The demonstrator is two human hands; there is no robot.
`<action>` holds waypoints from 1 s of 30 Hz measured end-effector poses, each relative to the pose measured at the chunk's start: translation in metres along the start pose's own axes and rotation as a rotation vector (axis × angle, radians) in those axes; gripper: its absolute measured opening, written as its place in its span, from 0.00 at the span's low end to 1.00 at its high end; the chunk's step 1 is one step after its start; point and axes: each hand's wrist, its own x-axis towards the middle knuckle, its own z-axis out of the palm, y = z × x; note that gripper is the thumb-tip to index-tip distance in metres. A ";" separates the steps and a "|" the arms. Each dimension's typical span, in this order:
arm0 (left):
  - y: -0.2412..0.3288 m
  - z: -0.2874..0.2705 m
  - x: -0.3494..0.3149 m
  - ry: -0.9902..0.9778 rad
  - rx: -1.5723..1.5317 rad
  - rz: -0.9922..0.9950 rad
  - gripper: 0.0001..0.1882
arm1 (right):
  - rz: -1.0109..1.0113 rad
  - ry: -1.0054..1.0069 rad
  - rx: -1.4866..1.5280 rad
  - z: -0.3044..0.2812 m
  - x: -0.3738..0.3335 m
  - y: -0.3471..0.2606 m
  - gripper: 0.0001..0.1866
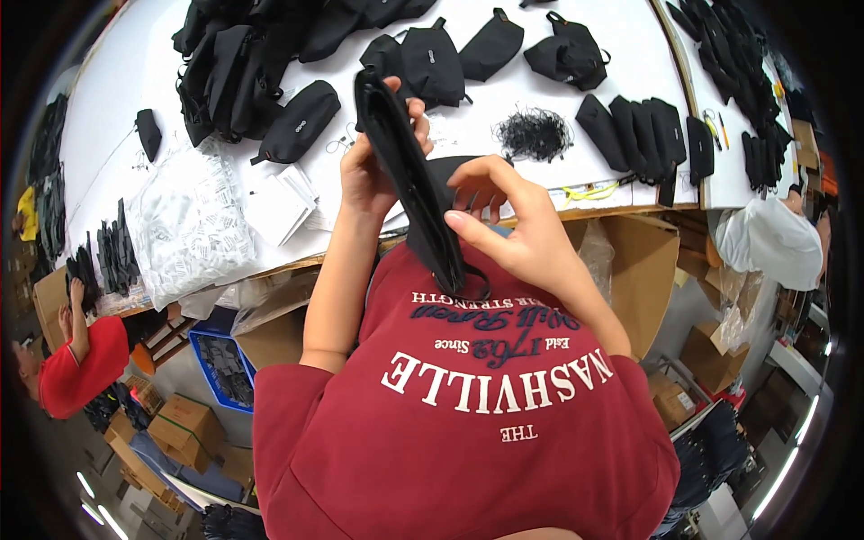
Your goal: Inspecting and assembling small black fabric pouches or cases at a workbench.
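A: Item in hand?
B: Flat black fabric pouch [409,175], above the white table's [126,81] near edge; your left hand [364,175] grips it, right hand [513,225] pinches its lower end.
A: Remaining?
B: Black pouches heaped at the far edge [243,63]; a sorted row by the right edge [634,130].

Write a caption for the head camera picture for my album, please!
Two hands, left hand and right hand, hold a black pouch above a white table of pouches.

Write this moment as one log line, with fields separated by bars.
left hand: holds black pouch upright | right hand: fingers on pouch's lower part | white table: more black pouches, tangle of black cords
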 end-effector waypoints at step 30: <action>0.008 0.046 -0.015 0.385 0.548 -0.034 0.21 | -0.512 0.119 -0.559 -0.029 0.057 -0.013 0.12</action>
